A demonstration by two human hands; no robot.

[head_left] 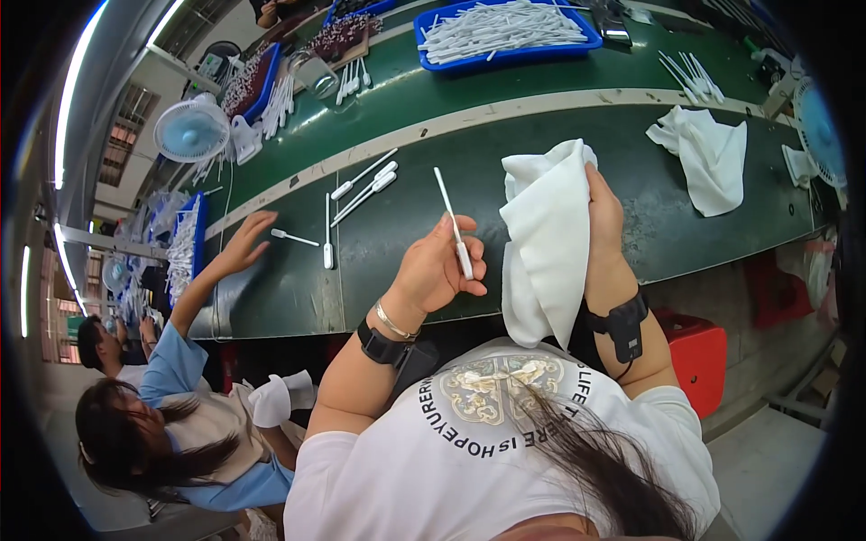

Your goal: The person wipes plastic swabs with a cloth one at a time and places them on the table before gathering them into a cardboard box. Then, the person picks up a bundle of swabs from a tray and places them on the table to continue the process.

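Observation:
Between the thumb and fingers of my left hand (433,269) is a white plastic stick (465,258), its thin stem pointing up and away and its thicker end down by the fingers. My right hand (606,221) grips a folded white cloth (546,243), which hangs over the near edge of the green worktable (406,225). A gap separates the stick from the cloth. Left of my left hand, several similar sticks (368,191) lie loose on the tabletop. Another stick (328,255) lies nearer, beside a short one (295,237).
A second white cloth (708,167) lies crumpled at the right. A blue tray (591,41) heaped with sticks stands at the back, near a glass jar (316,74). Fans stand left (191,131) and right. A co-worker's hand (244,243) reaches over the table. A red stool (702,361) is below.

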